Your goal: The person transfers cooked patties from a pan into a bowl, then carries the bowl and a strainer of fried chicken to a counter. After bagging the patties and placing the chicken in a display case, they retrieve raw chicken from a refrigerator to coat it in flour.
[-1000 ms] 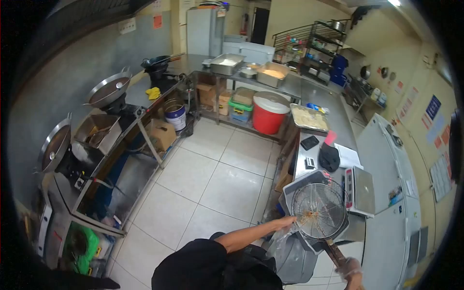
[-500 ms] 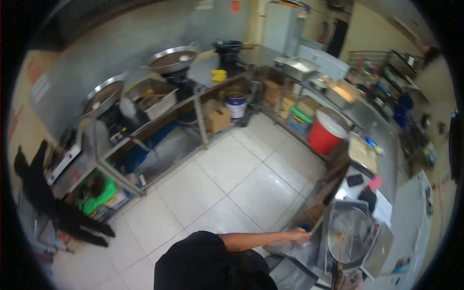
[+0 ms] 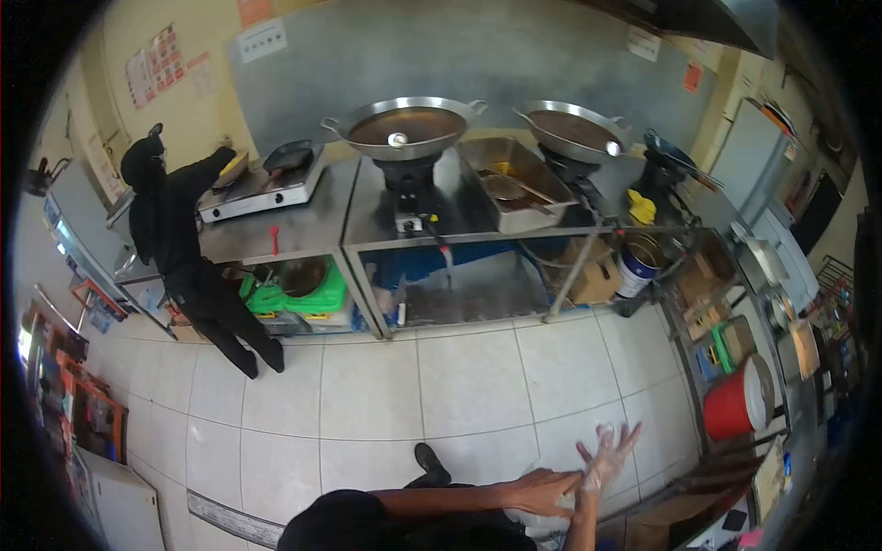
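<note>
My right hand is raised at the bottom right with its fingers spread. A thin clear plastic glove covers it. My left hand reaches across to my right wrist. Its fingers are closed at the cuff end of the glove; the exact pinch is hard to see. Both hands are above the tiled floor, apart from any counter.
Along the wall, a steel counter carries two large woks, a steel pan with strainers and a white stove. A co-worker in black stands there at left. A red bucket sits at right.
The view has swung left from the fryer basket toward the stove counter. My left hand has left the clear plastic at the right counter and come to my right wrist; my gloved right hand is raised.
</note>
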Demonstrator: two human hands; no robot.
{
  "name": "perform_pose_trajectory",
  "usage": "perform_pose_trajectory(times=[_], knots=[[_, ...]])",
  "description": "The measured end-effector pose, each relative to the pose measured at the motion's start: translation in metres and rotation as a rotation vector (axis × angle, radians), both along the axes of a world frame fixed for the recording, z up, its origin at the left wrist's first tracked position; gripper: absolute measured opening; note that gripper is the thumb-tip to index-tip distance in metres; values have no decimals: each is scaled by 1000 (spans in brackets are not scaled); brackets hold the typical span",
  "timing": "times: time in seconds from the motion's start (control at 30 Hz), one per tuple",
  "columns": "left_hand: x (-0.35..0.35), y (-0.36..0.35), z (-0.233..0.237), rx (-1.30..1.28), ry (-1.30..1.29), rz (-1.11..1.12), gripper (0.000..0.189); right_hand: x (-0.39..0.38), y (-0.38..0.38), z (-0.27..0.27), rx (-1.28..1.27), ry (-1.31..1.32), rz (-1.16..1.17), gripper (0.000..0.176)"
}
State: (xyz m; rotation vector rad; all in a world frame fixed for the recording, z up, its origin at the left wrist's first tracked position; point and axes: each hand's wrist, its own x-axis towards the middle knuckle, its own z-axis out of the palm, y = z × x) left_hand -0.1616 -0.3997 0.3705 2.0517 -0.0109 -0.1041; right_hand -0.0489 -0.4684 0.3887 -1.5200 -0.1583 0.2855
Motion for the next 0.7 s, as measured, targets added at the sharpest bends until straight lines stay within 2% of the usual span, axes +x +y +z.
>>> perform_pose_trajectory(times=[0.07,0.1,0.17,0.2,0.3,0.37,0.43,0.5,0.57,0.63,0.67,0.7], knots=[[-15,55,9,16,35,206,36,-19,78,1,143,117,61,81],[-20,81,-21,25,-99,281,28,-19,114,2,221,166,96,81],[-39,130,-25,30,-276,300,26,-22,167,-7,318,236,172,81],[-45,149,-22,16,-273,294,26,-25,191,-15,369,280,204,81],[-60,195,-12,-15,-269,275,26,-18,251,-38,288,251,412,86],[-61,223,-10,-3,-285,303,26,-8,291,-60,248,172,406,62],[-54,236,-13,-41,-261,207,26,23,324,-86,251,107,380,48],[-43,250,-8,-90,-183,121,28,63,345,-87,303,294,285,33],[-23,275,-14,-147,-172,185,26,96,366,-72,359,416,233,33],[2,315,-8,-210,-54,283,28,123,376,-49,397,481,237,37],[19,336,-7,-237,2,340,29,156,378,-92,362,320,319,24],[38,353,-11,-210,-17,369,30,189,380,-137,335,156,384,18]])
